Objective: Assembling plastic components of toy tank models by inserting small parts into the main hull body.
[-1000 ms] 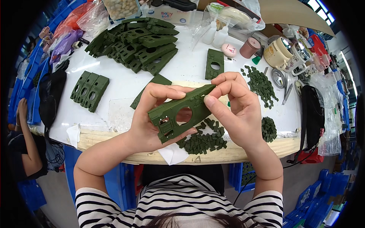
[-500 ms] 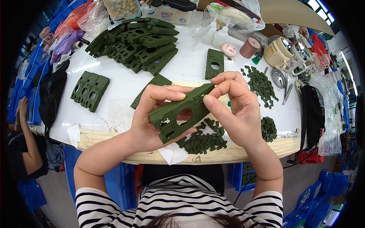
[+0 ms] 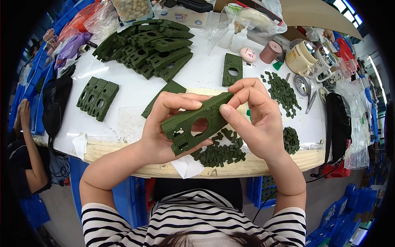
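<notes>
A dark green plastic toy tank hull, with a large round hole and a smaller opening, is held tilted above the table's near edge. My left hand grips its left end, thumb along the upper side and fingers beneath. At the far right end, the thumb and fingers of my right hand pinch the hull's edge; whether a tiny part sits between them is hidden. Below lies a heap of small green pieces. Behind my left hand rests another green hull, partly covered.
A stack of green hulls lies at the back left, with three hulls in a row nearer. One hull lies beyond my right hand. To the right are loose green pieces, tweezers and mugs.
Both hands and the hull are almost still, with only a very slight shift of the hull. At the far left, another person's arm has moved a little.
</notes>
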Demonstrator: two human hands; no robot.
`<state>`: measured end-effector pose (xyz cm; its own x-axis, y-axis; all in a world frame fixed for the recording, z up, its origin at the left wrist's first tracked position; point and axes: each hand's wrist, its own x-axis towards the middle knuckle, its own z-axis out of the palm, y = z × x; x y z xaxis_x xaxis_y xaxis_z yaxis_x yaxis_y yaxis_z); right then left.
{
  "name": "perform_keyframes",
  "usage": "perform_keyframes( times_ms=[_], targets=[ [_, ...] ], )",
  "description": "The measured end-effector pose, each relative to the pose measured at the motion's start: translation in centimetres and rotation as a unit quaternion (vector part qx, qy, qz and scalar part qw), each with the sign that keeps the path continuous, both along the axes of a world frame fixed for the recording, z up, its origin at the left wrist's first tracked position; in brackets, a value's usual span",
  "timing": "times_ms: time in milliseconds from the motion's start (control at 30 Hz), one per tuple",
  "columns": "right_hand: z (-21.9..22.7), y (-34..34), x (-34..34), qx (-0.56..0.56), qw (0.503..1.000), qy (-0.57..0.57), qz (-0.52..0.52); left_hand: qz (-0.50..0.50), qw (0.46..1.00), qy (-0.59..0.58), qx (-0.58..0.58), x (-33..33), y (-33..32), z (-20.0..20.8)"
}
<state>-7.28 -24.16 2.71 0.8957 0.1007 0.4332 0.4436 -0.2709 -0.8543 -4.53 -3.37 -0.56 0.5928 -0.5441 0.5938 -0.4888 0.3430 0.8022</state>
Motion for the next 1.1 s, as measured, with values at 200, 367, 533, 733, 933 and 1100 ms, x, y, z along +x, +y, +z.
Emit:
perform_keyframes(
  times_ms=[200, 367, 533, 733, 933, 1100],
  targets=[
    [0.5, -0.2, -0.1, 0.047, 0.999, 0.018, 0.021, -0.040, 0.997, 0.063, 0.001, 0.2, 0.2, 0.7],
    [1.4, -0.9, 0.1, -0.002, 0.995, -0.074, -0.063, -0.011, 0.990, 0.127, -0.057, 0.8, 0.6, 1.0],
    [2.1, -0.4, -0.6, -0.173, 0.983, -0.026, 0.062, 0.111, 0.971, 0.196, -0.085, 1.8, 1.3, 1.8],
    [-0.8, 1.4, -1.4, -0.420, 0.892, -0.068, 0.153, 0.078, 0.949, 0.277, -0.131, 1.4, 1.4, 2.0],
    [-1.7, 2.5, -1.6, -0.419, 0.887, -0.042, 0.192, 0.082, 0.951, 0.272, -0.120, 1.2, 1.2, 2.1],
    [-1.7, 2.6, -1.6, -0.401, 0.892, -0.034, 0.207, 0.086, 0.948, 0.279, -0.127, 1.1, 1.1, 2.2]
  ],
)
